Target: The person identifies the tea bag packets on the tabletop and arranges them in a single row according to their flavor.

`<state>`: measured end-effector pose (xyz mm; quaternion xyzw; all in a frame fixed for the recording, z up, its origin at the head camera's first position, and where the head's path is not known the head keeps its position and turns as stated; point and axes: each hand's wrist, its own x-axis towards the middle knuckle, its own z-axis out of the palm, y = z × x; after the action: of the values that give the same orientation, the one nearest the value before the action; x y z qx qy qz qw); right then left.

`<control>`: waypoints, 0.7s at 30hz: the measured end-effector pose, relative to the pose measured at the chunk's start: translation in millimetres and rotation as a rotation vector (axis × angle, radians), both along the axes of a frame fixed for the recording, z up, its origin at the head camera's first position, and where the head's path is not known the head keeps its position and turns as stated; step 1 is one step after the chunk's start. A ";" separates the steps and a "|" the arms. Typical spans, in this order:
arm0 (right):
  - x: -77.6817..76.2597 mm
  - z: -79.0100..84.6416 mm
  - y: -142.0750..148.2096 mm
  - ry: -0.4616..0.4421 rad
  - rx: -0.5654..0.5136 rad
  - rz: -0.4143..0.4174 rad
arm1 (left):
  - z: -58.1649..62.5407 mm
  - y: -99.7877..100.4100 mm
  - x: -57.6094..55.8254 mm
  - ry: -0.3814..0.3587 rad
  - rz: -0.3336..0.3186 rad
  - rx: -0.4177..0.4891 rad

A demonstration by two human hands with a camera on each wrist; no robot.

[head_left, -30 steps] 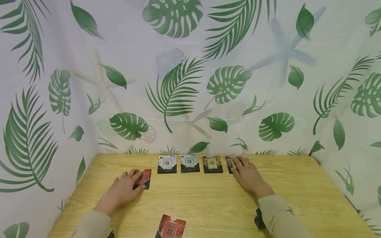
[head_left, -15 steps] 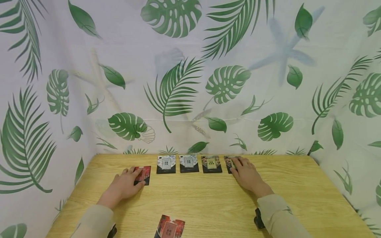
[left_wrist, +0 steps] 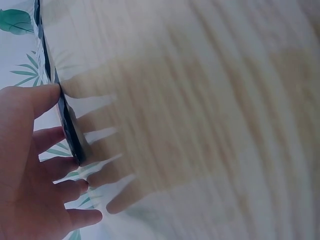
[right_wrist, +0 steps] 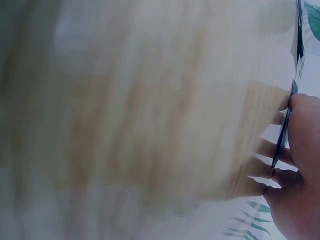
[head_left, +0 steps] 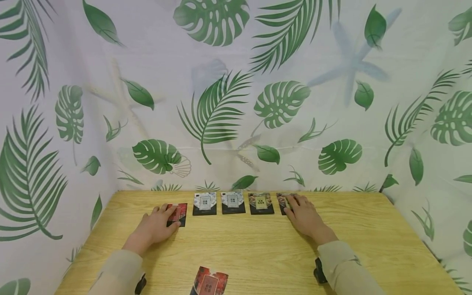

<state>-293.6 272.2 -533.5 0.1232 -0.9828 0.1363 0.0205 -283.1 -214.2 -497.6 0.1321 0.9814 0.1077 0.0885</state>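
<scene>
My left hand (head_left: 156,227) lies with extended fingers over a flat red-and-black packet (head_left: 180,213), at the left end of a row of packets. In the left wrist view the thumb touches the near edge of this packet (left_wrist: 70,127). At the row's right end, my right hand (head_left: 304,217) rests on a dark packet with a food picture (head_left: 281,200), covering most of it. The right wrist view shows that packet (right_wrist: 282,137) edge-on under the fingers. Between the hands lie two white-and-black packets (head_left: 204,203) and a brown-and-black packet (head_left: 261,203).
Another red packet (head_left: 209,282) lies at the near side of the wooden table (head_left: 258,250), cut off by the frame's bottom. A leaf-print cloth (head_left: 228,123) hangs behind the table's back edge and along both sides.
The left hand has slid its red packet away from me, nearly level with the row. The right hand has stayed on its packet; the whole head view has shifted slightly.
</scene>
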 end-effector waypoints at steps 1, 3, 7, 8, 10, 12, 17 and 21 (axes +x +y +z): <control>0.0 0.2 -0.2 -0.004 -0.003 0.000 | 0.2 0.3 -0.2 0.001 0.000 -0.001; 0.2 0.6 -0.6 -0.005 -0.004 0.001 | 0.8 1.0 -0.3 0.002 -0.001 -0.003; 0.4 1.7 -0.6 -0.003 -0.005 0.003 | 0.2 2.4 -2.8 0.002 0.001 0.000; 0.2 1.8 -0.4 0.001 -0.001 0.004 | 0.0 2.6 -3.9 0.002 0.002 0.004; 0.0 2.3 0.2 0.002 0.000 0.004 | -0.9 3.0 -6.2 0.001 0.005 0.011; -0.4 2.4 0.8 -0.001 0.001 0.004 | -2.5 3.1 -8.8 0.002 0.007 0.017; -0.7 2.2 1.2 -0.011 0.001 0.004 | -9.2 3.1 -15.4 0.017 0.009 0.011; -0.6 0.5 1.4 -0.003 -0.006 0.007 | -10.2 4.0 -16.8 0.017 0.014 0.010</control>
<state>-294.2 273.5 -532.9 0.1261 -0.9820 0.1395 0.0187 -299.9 -210.2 -507.8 0.1266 0.9825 0.1120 0.0788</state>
